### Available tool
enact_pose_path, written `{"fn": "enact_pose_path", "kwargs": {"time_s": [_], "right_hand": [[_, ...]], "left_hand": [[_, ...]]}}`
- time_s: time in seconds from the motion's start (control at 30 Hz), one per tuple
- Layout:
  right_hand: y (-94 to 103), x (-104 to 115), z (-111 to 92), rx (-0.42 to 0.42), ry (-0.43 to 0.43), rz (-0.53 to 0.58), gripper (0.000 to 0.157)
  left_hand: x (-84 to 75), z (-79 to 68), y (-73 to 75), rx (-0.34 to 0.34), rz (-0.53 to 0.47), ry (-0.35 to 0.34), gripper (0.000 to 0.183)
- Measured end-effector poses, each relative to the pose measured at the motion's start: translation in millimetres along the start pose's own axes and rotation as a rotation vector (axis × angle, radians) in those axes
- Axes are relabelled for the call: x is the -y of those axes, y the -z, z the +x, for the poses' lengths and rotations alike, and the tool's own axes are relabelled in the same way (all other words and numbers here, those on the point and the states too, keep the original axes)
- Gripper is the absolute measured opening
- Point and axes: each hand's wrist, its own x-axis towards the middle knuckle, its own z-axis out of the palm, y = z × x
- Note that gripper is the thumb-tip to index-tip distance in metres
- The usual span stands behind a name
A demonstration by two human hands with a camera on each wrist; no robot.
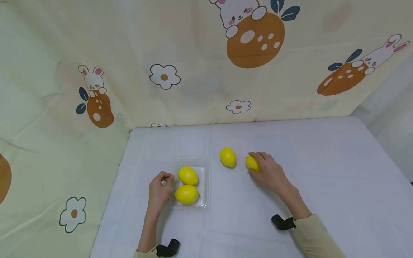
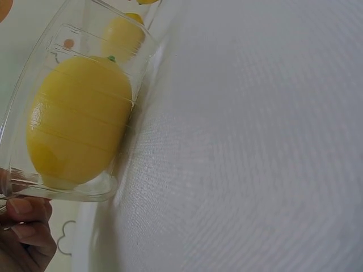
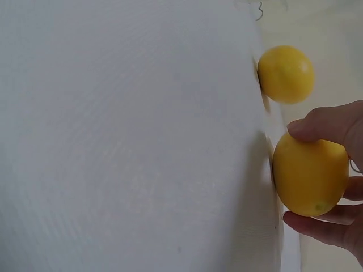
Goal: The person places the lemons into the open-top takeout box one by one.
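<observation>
"Pinching the clear, rectangular plastic tray (image 1: 207,182) by its left rim, your left hand (image 1: 159,191) is probably steadying it under two oval yellow lemons (image 1: 188,175) (image 1: 187,194)."

"And right of the tray?"

"Your right hand (image 1: 271,174) is gripping a third lemon (image 1: 252,163), likely against rolling; a fourth lemon (image 1: 228,157) is lying nearer the tray."

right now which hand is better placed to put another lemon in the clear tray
Probably the right hand: it grips a lemon outside the clear tray, while the left hand pinches the tray's edge.
</observation>
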Motion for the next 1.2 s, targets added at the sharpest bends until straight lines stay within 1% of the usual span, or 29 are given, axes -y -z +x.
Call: {"fn": "enact_pose_path", "kwargs": {"time_s": [0.17,0.23,0.4,0.57,0.7,0.77,0.83,0.9,0.97,1.03,1.2], "right_hand": [[0.6,-1.0,-1.8,-0.014,0.002,0.01,0.056],[0.8,-0.6,-3.9,-0.022,0.004,0.007,0.055],[4.9,9.0,-11.1,-0.031,0.037,0.025,0.055],[8.9,28.5,-19.1,-0.046,0.114,0.043,0.055],[6.2,46.8,-19.4,-0.084,0.223,0.051,0.056],[3.9,57.3,-15.1,-0.098,0.278,0.07,0.057],[1.8,67.9,-9.7,-0.099,0.315,0.108,0.057],[0.1,79.4,-3.7,-0.083,0.331,0.152,0.055],[-2.5,90.7,3.0,-0.059,0.346,0.171,0.054],[-5.6,102.1,10.5,-0.037,0.375,0.174,0.052],[-14.5,126.8,30.9,-0.022,0.47,0.111,0.053]], "left_hand": [[-2.2,2.2,-0.4,-0.014,0.019,0.014,0.014],[-3.0,2.4,-0.1,-0.009,0.022,0.018,0.015],[-3.5,1.8,1.5,-0.012,0.026,0.017,0.015],[-2.2,2.0,1.1,-0.007,0.036,0.01,0.015],[-1.2,2.4,-0.2,-0.001,0.041,-0.001,0.015],[-1.4,3.5,0.2,-0.006,0.04,-0.008,0.015],[-1.4,4.5,0.4,-0.007,0.039,-0.014,0.015],[-1.6,5.2,0.2,-0.01,0.042,-0.017,0.015],[-1.1,5.6,-0.5,-0.017,0.047,-0.018,0.015],[-0.4,5.5,-1.6,-0.035,0.068,-0.031,0.014],[0.8,3.9,-4.5,-0.075,0.1,-0.067,0.012]]}}
